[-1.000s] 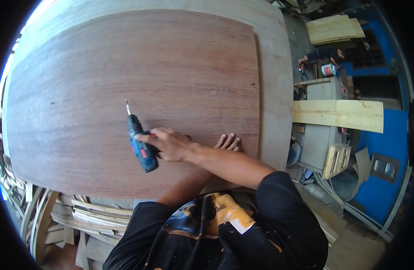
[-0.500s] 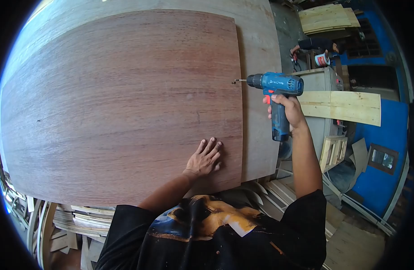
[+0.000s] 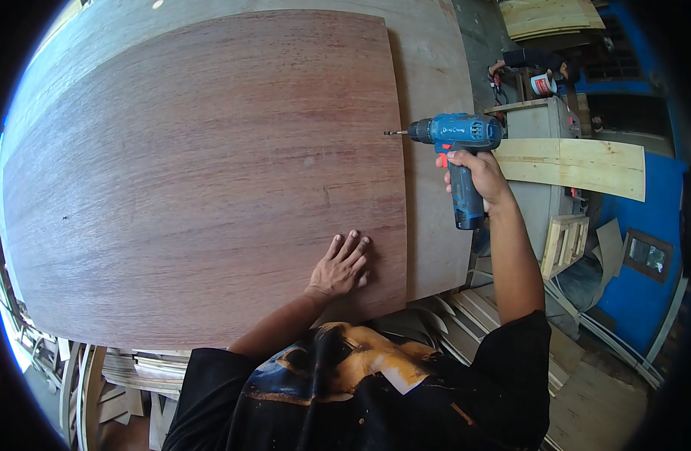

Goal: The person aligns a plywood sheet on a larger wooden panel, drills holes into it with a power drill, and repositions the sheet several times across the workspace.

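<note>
A large reddish-brown wooden panel (image 3: 210,173) lies on a paler sheet (image 3: 434,225) that shows beyond its right edge. My left hand (image 3: 341,266) rests on the panel near its lower right corner, fingers spread and holding nothing. Wrapped round the grip of a blue and black cordless drill (image 3: 465,134) is my right hand (image 3: 477,177), to the right of the panel. The drill points left, and its thin bit (image 3: 394,133) reaches over the panel's right edge. Whether the tip touches the wood cannot be made out.
Another person (image 3: 537,59) bends near a white bucket (image 3: 543,84) at the upper right. A pale board (image 3: 571,165) lies across a grey cabinet (image 3: 532,120) behind the drill. Stacked wood strips (image 3: 146,372) sit below the panel at left. A slatted wooden frame (image 3: 565,246) stands at right.
The drill and my right hand have shifted slightly left and up in the view. The background at right has shifted a little too. My left hand stays in place on the panel.
</note>
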Tool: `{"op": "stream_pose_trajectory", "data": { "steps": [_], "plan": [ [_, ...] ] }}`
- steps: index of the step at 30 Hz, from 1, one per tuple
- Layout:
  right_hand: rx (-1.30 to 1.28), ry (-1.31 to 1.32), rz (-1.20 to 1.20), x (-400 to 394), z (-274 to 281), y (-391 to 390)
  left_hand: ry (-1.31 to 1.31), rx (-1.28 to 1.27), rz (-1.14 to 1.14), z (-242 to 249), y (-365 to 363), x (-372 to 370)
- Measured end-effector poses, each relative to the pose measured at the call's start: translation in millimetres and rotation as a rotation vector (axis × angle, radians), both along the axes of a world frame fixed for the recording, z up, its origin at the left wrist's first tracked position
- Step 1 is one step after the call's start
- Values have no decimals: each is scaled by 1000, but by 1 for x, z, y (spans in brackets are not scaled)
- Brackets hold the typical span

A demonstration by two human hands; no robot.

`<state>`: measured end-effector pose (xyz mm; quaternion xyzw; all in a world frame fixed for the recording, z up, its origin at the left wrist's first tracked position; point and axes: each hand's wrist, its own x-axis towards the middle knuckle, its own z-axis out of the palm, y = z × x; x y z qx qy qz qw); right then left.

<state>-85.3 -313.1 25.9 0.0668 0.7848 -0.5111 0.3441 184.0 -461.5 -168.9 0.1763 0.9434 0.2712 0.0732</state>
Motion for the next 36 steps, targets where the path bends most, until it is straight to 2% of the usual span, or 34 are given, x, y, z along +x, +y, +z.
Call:
{"op": "stream_pose_trajectory", "data": {
  "steps": [23, 36],
  "plan": [
    [158, -154, 162, -33, -1, -3, -62, -10, -54, -6, 1, -4],
    [150, -129, 128, -34, -8, -7, -101, 8, -51, -9, 5, -3]
  ]
}}
